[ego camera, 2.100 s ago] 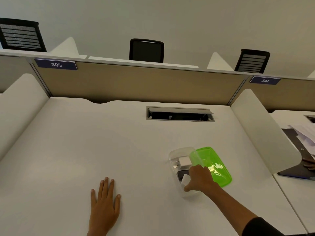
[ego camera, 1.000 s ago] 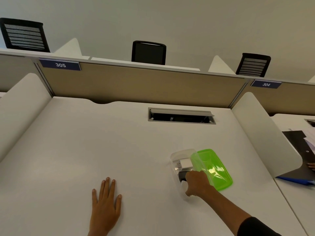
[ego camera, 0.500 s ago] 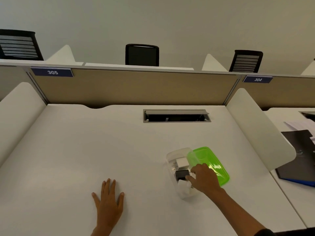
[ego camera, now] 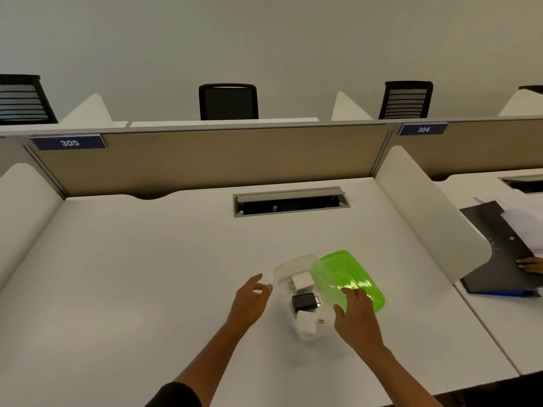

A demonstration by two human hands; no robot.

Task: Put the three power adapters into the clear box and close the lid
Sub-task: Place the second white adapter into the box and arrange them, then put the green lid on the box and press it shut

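The clear box (ego camera: 282, 270) sits on the white desk, right of centre. Inside it lie three power adapters in a row: a white one (ego camera: 302, 282) at the far end, a black one (ego camera: 304, 301) in the middle, a white one (ego camera: 307, 326) nearest me. The green lid (ego camera: 346, 277) leans on the box's right rim, tilted, leaving the box uncovered. My right hand (ego camera: 355, 315) hovers at the lid's near edge, fingers spread, empty. My left hand (ego camera: 249, 301) floats just left of the box, fingers apart, holding nothing.
A grey cable hatch (ego camera: 291, 201) is set into the desk (ego camera: 132, 274) beyond the box. White side dividers (ego camera: 432, 212) flank the desk. On the neighbouring desk at right lie a black folder (ego camera: 499, 248) and papers, with another person's fingers (ego camera: 530, 264) on them.
My right hand has come out of the box, leaving the third adapter inside, and moved to the lid. My left hand has lifted off the desk and come up beside the box.
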